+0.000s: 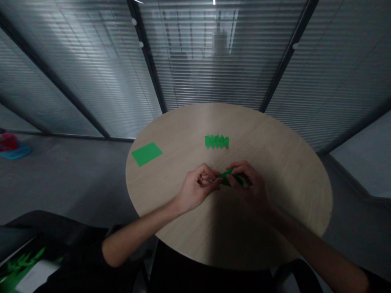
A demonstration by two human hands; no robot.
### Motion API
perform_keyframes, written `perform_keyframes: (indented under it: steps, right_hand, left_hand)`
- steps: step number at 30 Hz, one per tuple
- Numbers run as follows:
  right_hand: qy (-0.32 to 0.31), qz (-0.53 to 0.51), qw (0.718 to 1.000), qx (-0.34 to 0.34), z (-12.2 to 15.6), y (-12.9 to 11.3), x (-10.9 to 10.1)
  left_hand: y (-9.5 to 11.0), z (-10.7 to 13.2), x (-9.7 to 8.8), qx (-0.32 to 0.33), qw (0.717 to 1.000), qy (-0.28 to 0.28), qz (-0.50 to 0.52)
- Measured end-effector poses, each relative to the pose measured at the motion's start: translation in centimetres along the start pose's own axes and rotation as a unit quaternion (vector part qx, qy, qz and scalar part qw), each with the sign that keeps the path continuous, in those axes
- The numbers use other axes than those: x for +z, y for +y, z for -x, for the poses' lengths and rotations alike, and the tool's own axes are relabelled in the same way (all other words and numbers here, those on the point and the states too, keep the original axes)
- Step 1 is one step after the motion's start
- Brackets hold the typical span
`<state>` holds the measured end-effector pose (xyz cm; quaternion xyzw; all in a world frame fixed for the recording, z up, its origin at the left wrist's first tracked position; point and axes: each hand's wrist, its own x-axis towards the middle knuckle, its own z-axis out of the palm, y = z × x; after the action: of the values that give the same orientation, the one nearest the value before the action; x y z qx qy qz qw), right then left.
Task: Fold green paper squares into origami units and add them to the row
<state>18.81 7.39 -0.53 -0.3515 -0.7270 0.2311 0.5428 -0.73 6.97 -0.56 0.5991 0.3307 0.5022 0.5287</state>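
Both hands meet over the middle of a round wooden table (186,130). Between them is a small folded piece of green paper (226,177). My left hand (197,186) pinches its left end between thumb and fingers. My right hand (249,183) grips the right part, its fingers curled over it and hiding some of the folds. Just beyond the hands lies a row of several small folded green paper pieces (217,141), side by side. A flat sheet of green paper (147,154) rests near the table's left edge.
Glass partitions with blinds (214,77) stand behind the table. At the lower left, a dark chair (55,221) has green paper and a white item (38,276) by it. Red and blue things (14,146) lie on the floor at far left.
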Motion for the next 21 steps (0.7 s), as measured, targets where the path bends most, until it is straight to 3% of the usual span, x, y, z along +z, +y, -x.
perform_keyframes:
  steps: [6, 13, 21]
  right_hand:
    - [0.035, 0.029, 0.999, -0.019, -0.04, 0.16, -0.23]
    - [0.026, 0.046, 0.997, -0.065, -0.21, -0.08, -0.45]
    - [0.029, 0.058, 0.996, -0.061, 0.02, 0.03, -0.45]
  left_hand:
    - [0.05, -0.34, 0.08, -0.048, 0.997, -0.031, 0.045]
    - [-0.09, -0.3, -0.32, -0.023, 1.0, -0.007, -0.008]
    - [0.08, -0.24, -0.31, -0.017, 1.0, 0.003, 0.007]
